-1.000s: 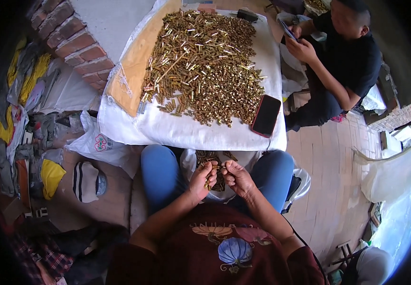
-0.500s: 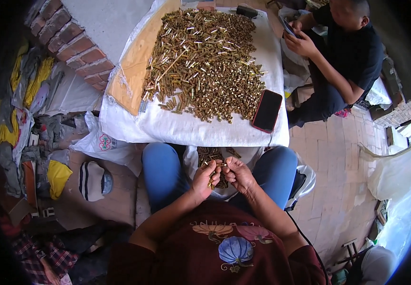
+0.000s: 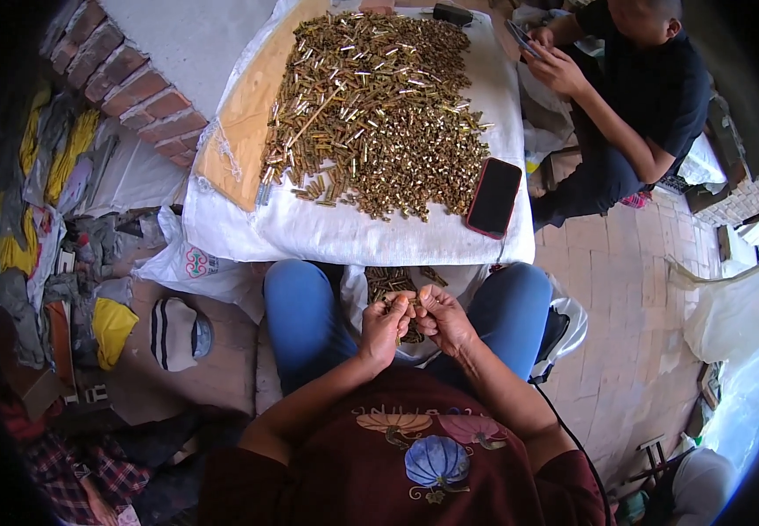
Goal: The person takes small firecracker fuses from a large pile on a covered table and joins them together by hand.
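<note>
My left hand (image 3: 381, 331) and my right hand (image 3: 446, 322) meet in front of me, between my knees. Both are closed, fingertips pinched together around a small brass-coloured metal piece (image 3: 414, 302). Its exact shape is mostly hidden by my fingers. Below and behind my hands is an open white bag (image 3: 352, 294), with more of the slim brass-coloured metal pieces (image 3: 390, 280) inside. Ahead, a large heap of small brass-coloured tubes and short pieces (image 3: 371, 114) covers much of the white-covered table (image 3: 336, 245).
A phone with a red edge (image 3: 493, 199) lies at the table's near right corner. A wooden board (image 3: 237, 131) borders the heap on the left, and a thin stick (image 3: 316, 117) rests on it. At the far right a person (image 3: 651, 105) sits holding a phone.
My fingertips have drawn closer around the small piece, and the brass pieces seen in my left palm before are now mostly hidden. The seated person's phone has shifted slightly left and up.
</note>
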Tool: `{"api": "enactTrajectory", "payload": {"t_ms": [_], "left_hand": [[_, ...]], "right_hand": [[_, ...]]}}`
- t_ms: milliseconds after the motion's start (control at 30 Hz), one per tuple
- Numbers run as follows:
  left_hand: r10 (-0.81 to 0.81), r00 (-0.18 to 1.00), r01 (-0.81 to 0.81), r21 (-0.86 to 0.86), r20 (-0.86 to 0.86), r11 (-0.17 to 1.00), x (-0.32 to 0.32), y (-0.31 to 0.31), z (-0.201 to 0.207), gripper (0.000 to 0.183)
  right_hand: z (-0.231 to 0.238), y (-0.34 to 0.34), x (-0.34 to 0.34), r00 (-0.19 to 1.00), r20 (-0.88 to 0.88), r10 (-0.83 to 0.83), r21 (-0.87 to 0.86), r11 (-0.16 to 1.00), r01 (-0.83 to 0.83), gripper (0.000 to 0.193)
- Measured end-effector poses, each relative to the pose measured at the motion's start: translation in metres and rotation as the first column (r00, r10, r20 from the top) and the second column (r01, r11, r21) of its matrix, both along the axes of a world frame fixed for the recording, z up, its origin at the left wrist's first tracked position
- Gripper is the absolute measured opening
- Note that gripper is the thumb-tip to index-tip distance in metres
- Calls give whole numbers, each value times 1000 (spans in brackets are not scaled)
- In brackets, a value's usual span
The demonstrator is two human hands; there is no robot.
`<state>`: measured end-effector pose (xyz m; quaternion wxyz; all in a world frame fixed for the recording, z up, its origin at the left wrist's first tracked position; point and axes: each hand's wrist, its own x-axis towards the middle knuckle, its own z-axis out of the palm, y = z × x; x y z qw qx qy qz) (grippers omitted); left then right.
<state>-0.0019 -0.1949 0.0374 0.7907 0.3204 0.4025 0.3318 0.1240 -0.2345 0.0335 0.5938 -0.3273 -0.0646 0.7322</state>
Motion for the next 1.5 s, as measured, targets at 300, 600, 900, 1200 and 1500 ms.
{"api": "enactTrajectory", "payload": {"t_ms": [300, 600, 900, 1200, 1500], "left_hand": [[-1, 1000, 1, 56, -10, 998, 2, 9, -6, 24], [-9, 985, 48, -223, 172, 974, -13, 14, -39, 33], [7, 989, 36, -280, 149, 959, -15, 16, -41, 24], [8, 961, 98, -364, 278, 926, -14, 18, -39, 19], [2, 996, 15, -183, 93, 983, -10, 10, -31, 15]], "right_hand": [[-14, 0, 1, 975, 223, 10, -182, 983, 31, 17], [-26, 2, 0, 987, 139, 75, -115, 992, -59, 15], [-18, 4, -4, 994, 105, 3, -51, 999, 2, 16], [-25, 6, -5, 986, 136, -93, -100, 989, 108, 15], [-23, 6, -1, 995, 81, -61, -104, 992, 70, 15]]}}
